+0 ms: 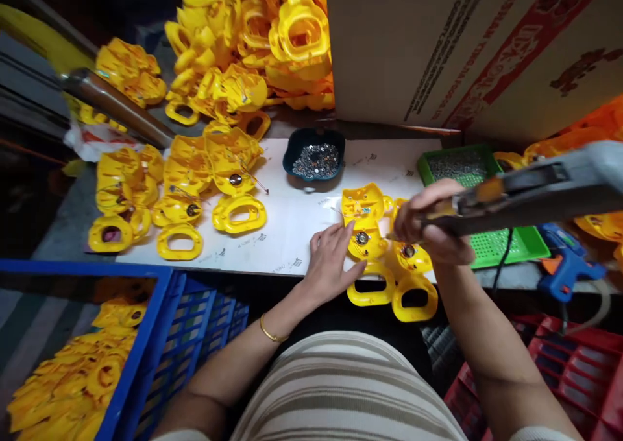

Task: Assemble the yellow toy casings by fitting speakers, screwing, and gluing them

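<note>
My left hand (332, 259) lies flat with fingers stretched out, pressing on the left edge of a yellow plastic shell (364, 230) with a small round metal part in it. My right hand (431, 224) is closed around a grey powered screwdriver (540, 188), its tip near a second yellow shell (411, 279) beside the first. Both shells lie at the front edge of a white board (287, 217).
A dark bowl of screws (315, 159) and a green tray (491, 243) sit on the board. Finished yellow shells (195, 181) pile at left and behind. A cardboard box (467, 45) stands behind, a blue glue gun (567, 266) right, a blue crate (160, 337) lower left, a red crate (574, 369) lower right.
</note>
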`<state>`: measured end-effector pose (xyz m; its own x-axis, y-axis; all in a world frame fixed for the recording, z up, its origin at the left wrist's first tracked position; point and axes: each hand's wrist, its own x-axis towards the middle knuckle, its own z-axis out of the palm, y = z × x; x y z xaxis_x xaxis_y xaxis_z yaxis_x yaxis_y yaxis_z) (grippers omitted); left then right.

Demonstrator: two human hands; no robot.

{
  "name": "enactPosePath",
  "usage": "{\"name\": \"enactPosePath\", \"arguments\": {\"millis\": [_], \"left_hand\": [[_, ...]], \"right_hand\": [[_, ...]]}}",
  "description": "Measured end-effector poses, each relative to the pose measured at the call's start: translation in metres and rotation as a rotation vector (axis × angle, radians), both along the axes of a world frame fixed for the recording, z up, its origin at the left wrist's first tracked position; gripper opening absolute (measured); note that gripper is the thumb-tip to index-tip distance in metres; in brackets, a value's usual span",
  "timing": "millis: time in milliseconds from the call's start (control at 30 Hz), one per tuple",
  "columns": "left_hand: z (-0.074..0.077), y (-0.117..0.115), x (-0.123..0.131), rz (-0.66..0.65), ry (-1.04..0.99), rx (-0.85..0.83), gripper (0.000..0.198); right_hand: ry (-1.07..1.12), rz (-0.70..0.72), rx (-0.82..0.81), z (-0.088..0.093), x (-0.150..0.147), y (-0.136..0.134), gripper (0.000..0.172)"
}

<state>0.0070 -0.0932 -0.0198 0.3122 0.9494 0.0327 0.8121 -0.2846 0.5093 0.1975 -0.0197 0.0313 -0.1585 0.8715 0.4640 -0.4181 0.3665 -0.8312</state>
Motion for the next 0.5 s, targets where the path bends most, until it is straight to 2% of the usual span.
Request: {"name": "enactPosePath", "arguments": {"millis": [67,167,233,300,367,433,500], "left_hand": [[0.005,-0.004,-0.002,-0.023,0.036,-0.008,0.081],[0.015,-0.001,-0.013,-0.018,0.058,0.021,0.091],[0.024,0.017,-0.027,0.036,0.014,0.083,0.077],[0.034,0.050,-0.043,0.114,-0.012,0.179,0.044],[0.043,0.094,-0.059,0.181,0.086,0.247,0.032],[0.049,0.139,-0.069,0.165,0.234,0.153,0.030],[0.050,0.175,-0.074,0.087,0.293,0.007,0.027]], "right_hand": [[0.080,0.047,0.079,0.007,0.006,-0.001,0.023],[0.110,0.034,0.108,0.011,0.013,-0.002,0.023],[0.126,0.014,0.115,0.011,0.016,-0.002,0.024],[0.140,-0.005,0.117,0.010,0.018,-0.005,0.024],[0.134,-0.021,0.110,0.011,0.017,-0.010,0.024],[0.108,-0.023,0.102,0.012,0.016,-0.016,0.024],[0.082,-0.023,0.092,0.013,0.016,-0.022,0.024]]}}
